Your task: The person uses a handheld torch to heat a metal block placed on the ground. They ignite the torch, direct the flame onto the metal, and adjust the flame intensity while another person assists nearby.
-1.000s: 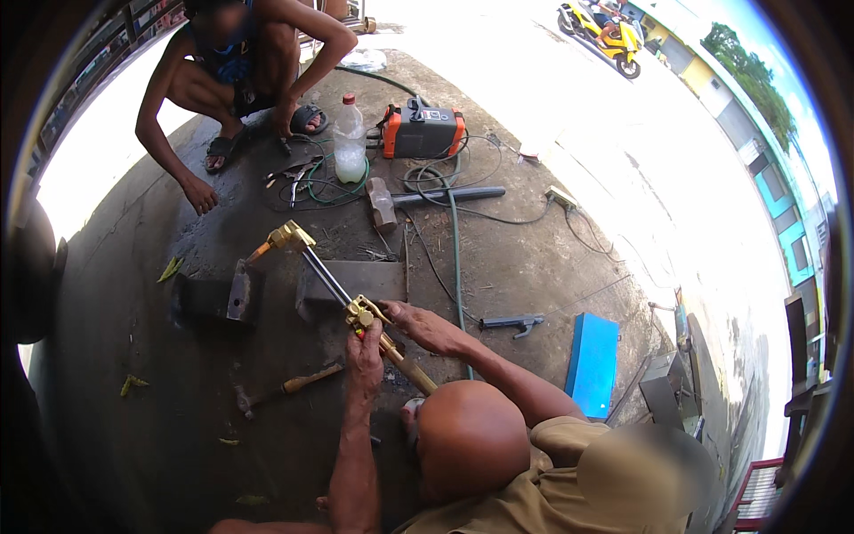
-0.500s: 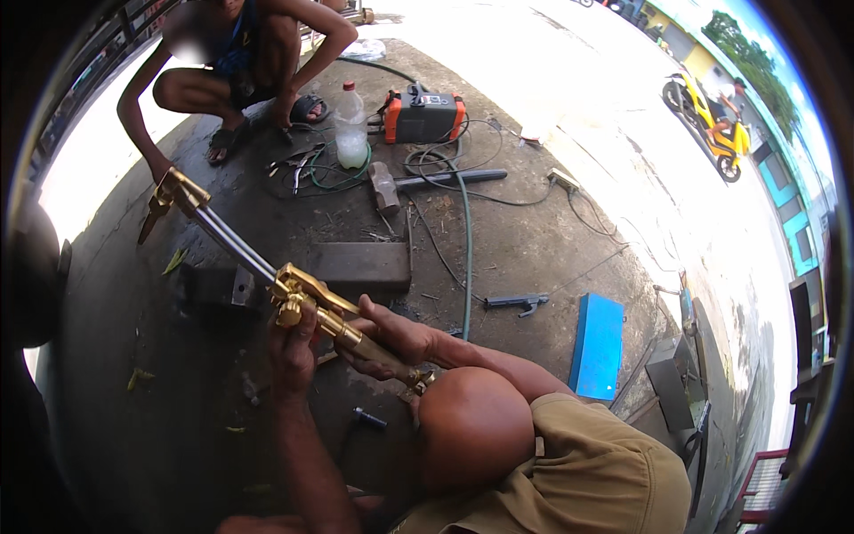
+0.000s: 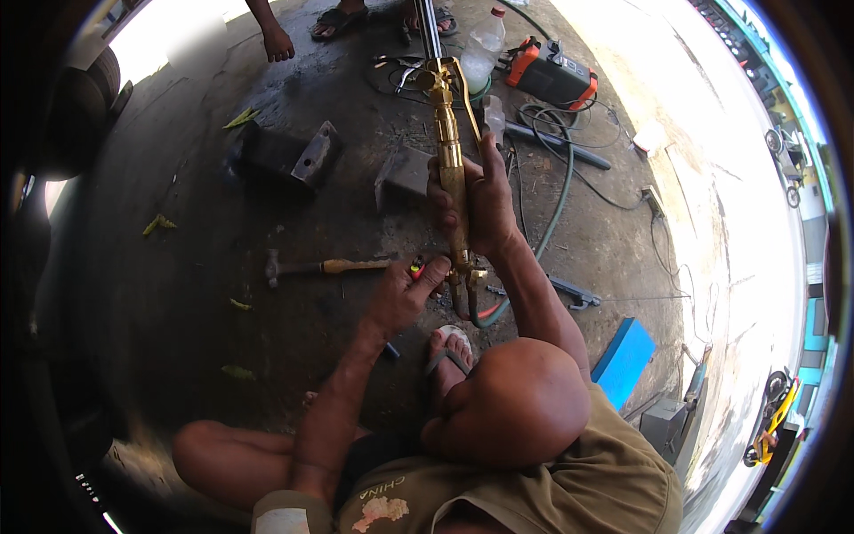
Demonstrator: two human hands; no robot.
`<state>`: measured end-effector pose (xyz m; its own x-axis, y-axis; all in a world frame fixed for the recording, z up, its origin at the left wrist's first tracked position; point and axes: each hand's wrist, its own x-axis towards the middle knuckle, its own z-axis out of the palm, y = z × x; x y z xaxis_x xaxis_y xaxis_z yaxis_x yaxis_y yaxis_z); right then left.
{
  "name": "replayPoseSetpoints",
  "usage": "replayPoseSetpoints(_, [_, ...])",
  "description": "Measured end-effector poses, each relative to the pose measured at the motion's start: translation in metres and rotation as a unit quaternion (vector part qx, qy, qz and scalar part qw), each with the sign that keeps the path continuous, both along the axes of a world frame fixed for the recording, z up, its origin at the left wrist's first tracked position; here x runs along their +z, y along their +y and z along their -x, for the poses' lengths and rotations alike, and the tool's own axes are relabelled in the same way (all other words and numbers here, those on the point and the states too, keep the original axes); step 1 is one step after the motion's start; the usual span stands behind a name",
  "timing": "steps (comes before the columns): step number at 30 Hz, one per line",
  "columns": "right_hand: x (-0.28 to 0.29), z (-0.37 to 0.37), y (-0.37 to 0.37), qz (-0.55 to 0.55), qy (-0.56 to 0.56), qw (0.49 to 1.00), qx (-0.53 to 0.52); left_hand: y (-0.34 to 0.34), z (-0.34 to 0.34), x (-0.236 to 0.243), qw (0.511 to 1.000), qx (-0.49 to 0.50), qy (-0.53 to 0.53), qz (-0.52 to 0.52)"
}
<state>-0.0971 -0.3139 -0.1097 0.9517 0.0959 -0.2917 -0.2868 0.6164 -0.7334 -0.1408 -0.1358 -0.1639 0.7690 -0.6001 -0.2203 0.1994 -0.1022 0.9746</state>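
My right hand is wrapped round the handle of a brass cutting torch, its thumb beside the long lever. The torch points away from me, and its tubes run out of the top of the view. Beside the valve end of the torch, my left hand pinches a small red and yellow thing, mostly hidden by the fingers. A red hose and a green hose show at the torch's lower end. A hammer with a wooden handle lies left of the torch, its handle end by my left hand.
Steel box pieces lie beyond the hammer. A sledgehammer, a plastic bottle and an orange-black welding machine with cables are farther off. An electrode holder and blue box lie right. Another person's hand hangs at the top.
The torch has swung from pointing far left to pointing straight away. My left hand has left the torch body and now holds the small thing. The view has shifted; the other person's hand appears lowered.
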Motion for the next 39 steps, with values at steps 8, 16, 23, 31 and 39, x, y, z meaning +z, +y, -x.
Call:
replayPoseSetpoints(8, [-0.018,0.011,-0.013,-0.043,-0.026,0.998,-0.047,-0.017,0.004,0.003,0.941,0.004,-0.323,-0.106])
replayPoseSetpoints(16, [-0.022,0.012,-0.018,-0.058,-0.046,0.995,-0.063,-0.012,0.016,-0.016,0.944,0.047,-0.326,-0.017])
replayPoseSetpoints(23, [-0.028,0.016,-0.018,-0.053,-0.013,0.997,-0.046,-0.016,0.024,-0.031,0.958,0.031,-0.282,-0.033])
replayPoseSetpoints(31, [-0.043,0.04,-0.009,-0.065,0.007,0.998,-0.001,0.023,-0.058,0.003,0.979,0.145,-0.005,-0.144])
replayPoseSetpoints(39, [-0.083,0.063,0.029,-0.12,0.01,0.989,0.086,0.094,-0.183,0.004,0.846,0.236,-0.299,-0.373])
